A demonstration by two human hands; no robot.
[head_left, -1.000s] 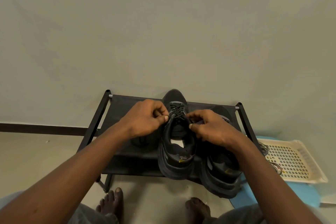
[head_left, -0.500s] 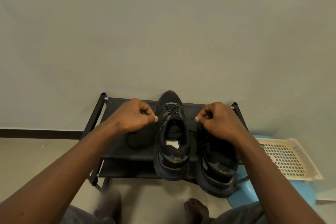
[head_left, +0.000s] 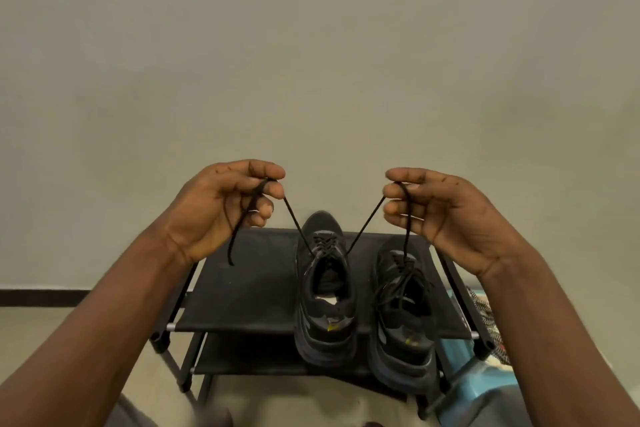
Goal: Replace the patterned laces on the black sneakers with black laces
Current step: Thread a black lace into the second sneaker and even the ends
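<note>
Two black sneakers stand side by side on a black shoe rack point(head_left: 239, 288). The left sneaker point(head_left: 325, 291) is threaded with a black lace point(head_left: 363, 229) whose two ends rise in a V. My left hand point(head_left: 221, 208) pinches the left end, with its tip hanging down below the palm. My right hand point(head_left: 440, 208) pinches the right end, whose tail drops toward the right sneaker point(head_left: 403, 319). Both hands are raised above the rack, level with each other, and the lace runs taut. The right sneaker carries loose black lacing.
The rack stands against a plain grey-green wall and has a lower shelf point(head_left: 249, 357). A patterned black-and-white lace point(head_left: 485, 315) lies at the right edge, beside a light blue object point(head_left: 491, 395). A dark skirting strip point(head_left: 38, 296) runs at the left.
Both hands have risen from beside the left sneaker's eyelets and spread apart, drawing the lace ends up into a taut V. The view has tilted, hiding the cream basket.
</note>
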